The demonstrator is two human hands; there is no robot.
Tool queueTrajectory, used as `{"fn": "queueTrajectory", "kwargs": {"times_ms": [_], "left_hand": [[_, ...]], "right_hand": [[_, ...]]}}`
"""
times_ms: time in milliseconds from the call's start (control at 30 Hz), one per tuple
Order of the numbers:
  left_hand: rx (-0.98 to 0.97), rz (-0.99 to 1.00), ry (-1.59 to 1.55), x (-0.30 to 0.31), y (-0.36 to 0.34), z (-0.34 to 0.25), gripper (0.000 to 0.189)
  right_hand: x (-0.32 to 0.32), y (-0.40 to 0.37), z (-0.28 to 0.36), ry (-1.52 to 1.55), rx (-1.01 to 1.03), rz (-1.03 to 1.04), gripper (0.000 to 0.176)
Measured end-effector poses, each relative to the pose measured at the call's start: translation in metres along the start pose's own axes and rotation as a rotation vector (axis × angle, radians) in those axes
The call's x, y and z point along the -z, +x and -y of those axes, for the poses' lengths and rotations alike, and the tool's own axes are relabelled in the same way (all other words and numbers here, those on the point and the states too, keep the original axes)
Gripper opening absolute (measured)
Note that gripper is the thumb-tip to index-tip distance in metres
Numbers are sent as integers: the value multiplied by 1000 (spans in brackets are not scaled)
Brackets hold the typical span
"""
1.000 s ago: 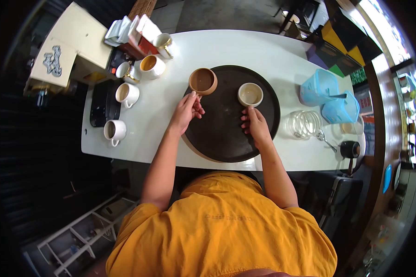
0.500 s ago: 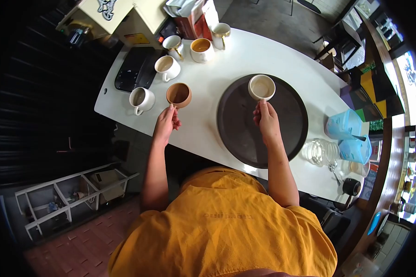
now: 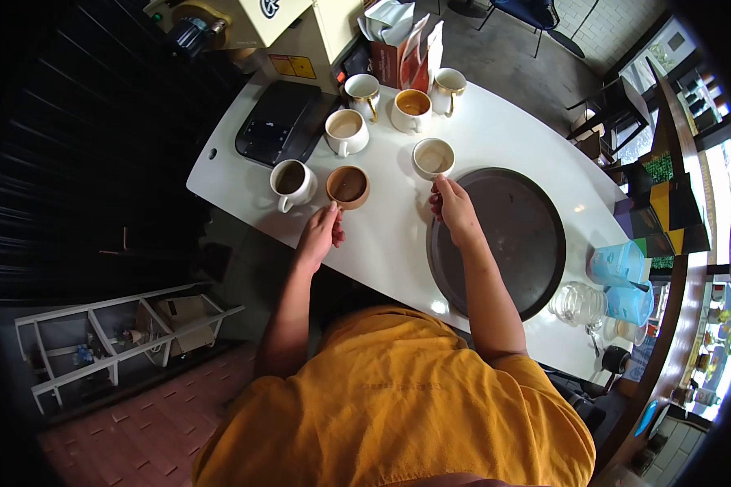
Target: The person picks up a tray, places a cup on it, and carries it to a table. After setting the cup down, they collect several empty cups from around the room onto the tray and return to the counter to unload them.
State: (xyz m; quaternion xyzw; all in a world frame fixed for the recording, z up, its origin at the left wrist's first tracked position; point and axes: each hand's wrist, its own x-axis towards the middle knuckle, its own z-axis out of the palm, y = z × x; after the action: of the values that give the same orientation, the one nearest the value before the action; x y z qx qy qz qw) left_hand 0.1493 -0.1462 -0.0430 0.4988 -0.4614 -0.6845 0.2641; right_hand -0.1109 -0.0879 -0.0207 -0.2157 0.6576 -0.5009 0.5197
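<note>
My left hand [image 3: 321, 237] pinches the handle of a brown mug [image 3: 348, 188] near the left part of the white table. In my right hand [image 3: 456, 213] is a cream-white mug [image 3: 434, 158], gripped at its near side where the handle is hidden by my fingers. That mug is just beyond the left rim of a round dark tray [image 3: 521, 243], and my right forearm crosses over the tray. Left of the brown mug stands a white mug [image 3: 292, 185]. Behind are another white mug [image 3: 347, 134] and a mug with an orange inside [image 3: 412, 112].
Two gold-trimmed mugs [image 3: 448, 92] stand at the back by some pouches [image 3: 414, 61]. A machine with a black base [image 3: 278, 122] occupies the left corner. To the right are a glass jar [image 3: 578, 303], blue pitchers [image 3: 617, 264] and a spoon [image 3: 595, 337].
My right hand has carried the cream-white mug leftward from over the tray to the table beside it. The left hand still holds the brown mug, now closer to the white one. The view has shifted.
</note>
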Motion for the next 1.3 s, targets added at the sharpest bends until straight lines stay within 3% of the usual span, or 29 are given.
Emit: {"fn": "queueTrajectory", "kwargs": {"times_ms": [1300], "left_hand": [[4, 97, 28, 20, 23, 8, 38]], "right_hand": [[-33, 31, -14, -93, -54, 38, 40]]}}
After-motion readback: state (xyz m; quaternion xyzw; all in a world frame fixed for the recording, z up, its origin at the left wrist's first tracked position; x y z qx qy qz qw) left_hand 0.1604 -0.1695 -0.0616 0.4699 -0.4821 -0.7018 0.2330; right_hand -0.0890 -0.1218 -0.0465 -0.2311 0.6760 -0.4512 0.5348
